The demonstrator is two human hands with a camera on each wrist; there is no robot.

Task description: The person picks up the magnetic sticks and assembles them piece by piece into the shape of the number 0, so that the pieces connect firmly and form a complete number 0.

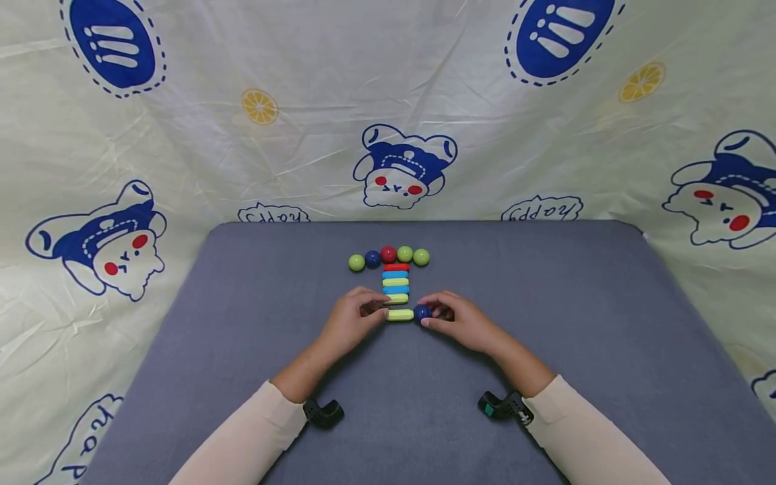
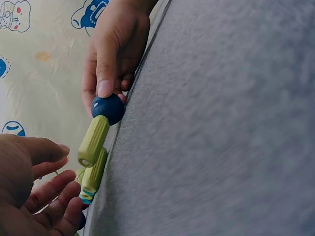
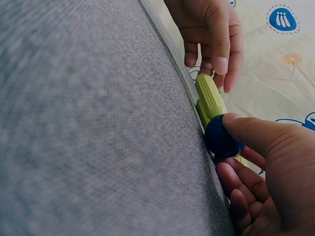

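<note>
From my end I see the right hand (image 1: pixel 459 320) pinching a blue ball (image 1: pixel 422 313); the left hand (image 1: pixel 351 318), fingers loosely parted, holds nothing, just beside a green rod (image 1: pixel 400 314) meeting the ball at nine o'clock. At the rod's twelve o'clock lies a column of rods (image 1: pixel 396 282), then five balls (image 1: pixel 389 254).

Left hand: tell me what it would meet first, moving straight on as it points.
The left hand would probably meet the ribbed lime-green rod with the blue ball at its far end; depth leaves the remaining gap unclear.
</note>
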